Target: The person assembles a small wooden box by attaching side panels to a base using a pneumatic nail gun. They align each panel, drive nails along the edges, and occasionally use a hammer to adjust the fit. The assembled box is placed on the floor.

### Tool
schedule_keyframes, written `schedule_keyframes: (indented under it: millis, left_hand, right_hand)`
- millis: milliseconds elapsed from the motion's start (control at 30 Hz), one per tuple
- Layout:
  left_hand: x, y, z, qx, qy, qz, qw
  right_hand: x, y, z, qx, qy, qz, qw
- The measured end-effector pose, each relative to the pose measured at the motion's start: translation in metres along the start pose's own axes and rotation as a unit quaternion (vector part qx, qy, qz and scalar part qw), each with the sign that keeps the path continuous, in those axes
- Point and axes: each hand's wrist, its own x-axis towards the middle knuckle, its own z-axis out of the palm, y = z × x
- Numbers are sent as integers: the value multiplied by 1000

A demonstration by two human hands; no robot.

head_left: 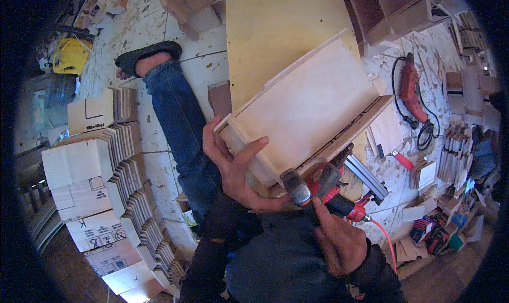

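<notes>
Pale plywood makes up the open box frame (305, 109) that sits tilted across the person's lap, one corner low toward the body and its far side resting over a flat yellowish board (268, 37) on the floor. The left hand (233, 162) grasps that near corner, thumb on the outer wall and fingers spread over the edge. The right hand (336, 236) is clenched round the grip of a red and black power tool (323, 189), whose grey nose is pressed against the lower rim of the frame; its red cord (384, 239) trails off to the right. An outstretched leg in blue jeans (180, 125), ending in a dark sandal (146, 53), lies just left of the frame. Stacks of cut plywood pieces (114, 181) stand in fanned rows at the left, a red drill (411, 88) with a black cable lies at the right, and a yellow tool (69, 53) sits far left. The floor is spattered and scuffed. The tool's tip is hidden behind the frame's edge, and the clutter at the right rim is too blurred to tell apart.
</notes>
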Motion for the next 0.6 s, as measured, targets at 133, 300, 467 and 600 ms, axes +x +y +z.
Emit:
schedule_keyframes:
  millis: [133,300,467,600]
  left_hand:
    - [-1,0,4,-16,17,8,1000]
    - [-1,-2,7,-16,32,21,999]
    - [0,-3,7,-44,34,32,998]
    - [3,0,6,-52,28,25,998]
  right_hand:
    - [-2,-5,2,-18,2,9,1000]
    - [-7,-8,2,-31,-4,15,999]
    - [-12,-9,4,-34,5,18,999]
    - [-16,-13,5,-34,5,41,999]
